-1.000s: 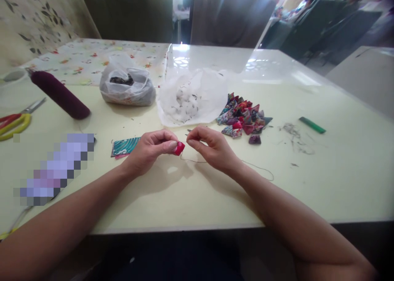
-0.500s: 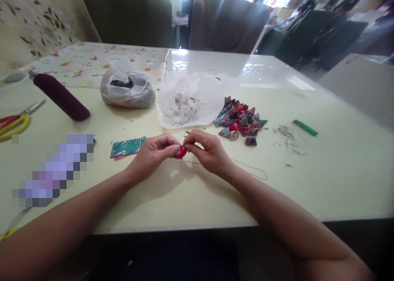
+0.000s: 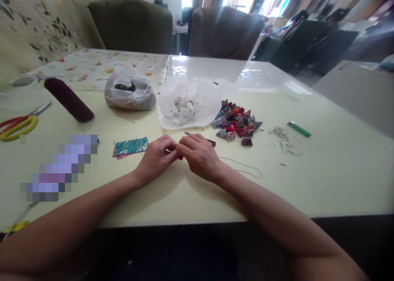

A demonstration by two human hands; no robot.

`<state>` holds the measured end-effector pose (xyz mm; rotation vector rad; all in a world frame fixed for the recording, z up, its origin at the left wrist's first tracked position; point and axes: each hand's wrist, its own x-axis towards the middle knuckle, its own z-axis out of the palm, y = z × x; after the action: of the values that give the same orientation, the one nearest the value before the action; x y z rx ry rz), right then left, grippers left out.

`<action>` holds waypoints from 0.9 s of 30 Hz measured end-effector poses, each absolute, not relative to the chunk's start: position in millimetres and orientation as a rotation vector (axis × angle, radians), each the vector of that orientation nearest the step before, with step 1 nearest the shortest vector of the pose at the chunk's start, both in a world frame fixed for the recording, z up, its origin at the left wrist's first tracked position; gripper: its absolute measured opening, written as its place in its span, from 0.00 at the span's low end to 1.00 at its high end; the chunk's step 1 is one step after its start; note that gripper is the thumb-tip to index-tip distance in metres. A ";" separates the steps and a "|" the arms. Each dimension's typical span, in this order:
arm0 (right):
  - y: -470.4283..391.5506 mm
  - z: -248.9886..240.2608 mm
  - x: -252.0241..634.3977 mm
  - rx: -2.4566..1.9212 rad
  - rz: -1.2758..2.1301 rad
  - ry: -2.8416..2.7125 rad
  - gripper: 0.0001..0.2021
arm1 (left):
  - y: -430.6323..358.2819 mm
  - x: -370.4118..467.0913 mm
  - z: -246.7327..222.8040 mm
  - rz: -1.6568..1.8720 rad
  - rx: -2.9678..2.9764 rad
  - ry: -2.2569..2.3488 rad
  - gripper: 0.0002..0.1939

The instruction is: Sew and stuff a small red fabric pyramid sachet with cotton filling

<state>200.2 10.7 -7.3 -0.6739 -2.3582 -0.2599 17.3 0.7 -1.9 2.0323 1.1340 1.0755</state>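
Note:
A small red fabric piece shows just below the fingertips, mostly covered by them. My left hand pinches it from the left. From the right, my right hand is closed over the same piece, its fingers curled and touching the left fingertips. A dark thread loops over the table to the right of my right wrist. Whether a needle is held cannot be seen. Behind my right hand lies a small pair of snips, partly hidden. A teal wave-patterned cloth lies left of my left hand.
Folded fabric pieces are piled right of a white sheet with stuffing. A plastic bag, maroon cylinder and yellow-red scissors are at the left. A green tool lies beside thread scraps.
My right hand has turned and closed further over the red fabric, hiding more of it. More of the snips shows behind it. The whole view has shifted slightly.

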 end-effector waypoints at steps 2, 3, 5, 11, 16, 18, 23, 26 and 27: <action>7.8 -5.7 198.7 -0.582 -0.327 -2.349 0.15 | -0.9 18.4 -2.2 1.099 2.103 1.113 0.06; 5.8 -4.4 198.0 -0.536 -0.354 -2.338 0.14 | -1.9 18.9 -2.0 1.118 2.131 1.098 0.05; 1.3 -1.7 197.1 -0.469 -0.402 -2.314 0.13 | -4.0 19.7 -1.1 1.165 2.170 1.074 0.05; -4.2 1.9 197.2 -0.420 -0.452 -2.330 0.12 | -7.4 20.9 1.8 1.193 2.167 1.052 0.04; -2.4 -1.2 192.3 -0.495 -0.419 -2.262 0.12 | -4.1 21.0 0.4 1.200 2.106 1.086 0.04; 0.2 -4.2 190.1 -0.597 -0.386 -2.191 0.12 | -2.0 20.4 -0.8 1.225 2.067 1.109 0.07; 12.8 -12.2 190.7 -0.779 -0.247 -2.183 0.12 | 2.1 17.7 -4.3 1.226 2.047 1.154 0.08; 13.6 -9.5 188.5 -0.725 -0.345 -2.234 0.13 | 4.1 16.8 -7.1 1.234 2.099 1.151 0.08; 10.2 -6.9 185.9 -0.658 -0.398 -2.241 0.13 | 4.8 16.8 -8.1 1.236 2.131 1.144 0.08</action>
<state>185.9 10.2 -6.9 -0.6584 -2.2406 -0.3984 16.8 4.8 -8.1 2.1310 1.1442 1.2361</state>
